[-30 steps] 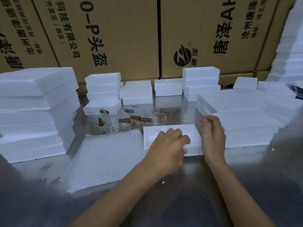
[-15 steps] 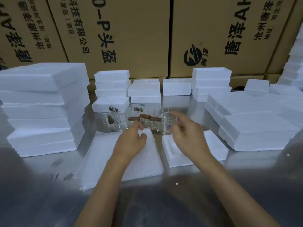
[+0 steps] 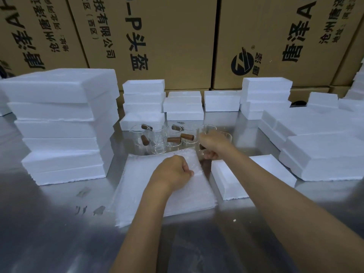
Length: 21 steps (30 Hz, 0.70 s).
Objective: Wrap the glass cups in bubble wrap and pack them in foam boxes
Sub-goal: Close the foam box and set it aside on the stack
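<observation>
Several clear glass cups [image 3: 159, 138] with brown wooden handles stand in a cluster at the middle of the steel table. My right hand [image 3: 213, 144] is closed around the handle of the rightmost glass cup [image 3: 206, 131], at the far right corner of the bubble wrap. A stack of bubble wrap sheets [image 3: 157, 194] lies flat in front of the cups. My left hand [image 3: 173, 172] rests on it, fingers pinched on the top sheet near its right edge. An open foam box [image 3: 232, 180] lies just right of the wrap, partly hidden by my right forearm.
Tall piles of white foam boxes stand at the left [image 3: 63, 123] and right [image 3: 323, 146]. Smaller foam stacks [image 3: 143, 99] line the back, in front of large printed cardboard cartons [image 3: 167, 36]. The steel table [image 3: 49, 233] reaches toward me.
My right hand has reached forward and closed on the rightmost cup's handle. My left hand drew back from the cups and pinched the bubble wrap. A second ago both hands were on the foam box.
</observation>
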### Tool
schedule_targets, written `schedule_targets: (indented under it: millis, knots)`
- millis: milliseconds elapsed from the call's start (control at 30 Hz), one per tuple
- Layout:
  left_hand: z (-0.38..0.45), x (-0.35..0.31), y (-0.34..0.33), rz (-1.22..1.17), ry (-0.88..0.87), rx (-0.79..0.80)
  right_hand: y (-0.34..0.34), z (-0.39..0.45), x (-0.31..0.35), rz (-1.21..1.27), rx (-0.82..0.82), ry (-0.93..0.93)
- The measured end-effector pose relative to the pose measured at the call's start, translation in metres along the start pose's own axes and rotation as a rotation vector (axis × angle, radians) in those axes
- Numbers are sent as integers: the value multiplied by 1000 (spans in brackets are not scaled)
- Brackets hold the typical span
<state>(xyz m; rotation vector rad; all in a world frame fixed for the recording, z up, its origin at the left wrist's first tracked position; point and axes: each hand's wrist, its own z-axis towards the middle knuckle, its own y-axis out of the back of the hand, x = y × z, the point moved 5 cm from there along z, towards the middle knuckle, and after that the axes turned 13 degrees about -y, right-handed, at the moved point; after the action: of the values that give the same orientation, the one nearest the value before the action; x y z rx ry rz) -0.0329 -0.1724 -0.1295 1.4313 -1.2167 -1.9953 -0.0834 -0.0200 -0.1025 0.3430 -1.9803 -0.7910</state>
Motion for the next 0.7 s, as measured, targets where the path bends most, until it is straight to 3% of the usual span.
schedule_targets:
  millis: [167, 400, 700]
  knots:
    - [-3, 3, 8, -109, -20, -45, 24, -14, -25, -268, -118, 73]
    - [-7, 2, 24, -67, -91, -111, 68, -34, -62, 71, -303, 187]
    - [-7, 14, 34, -167, -83, -118, 52, -97, -56, 523, 164, 461]
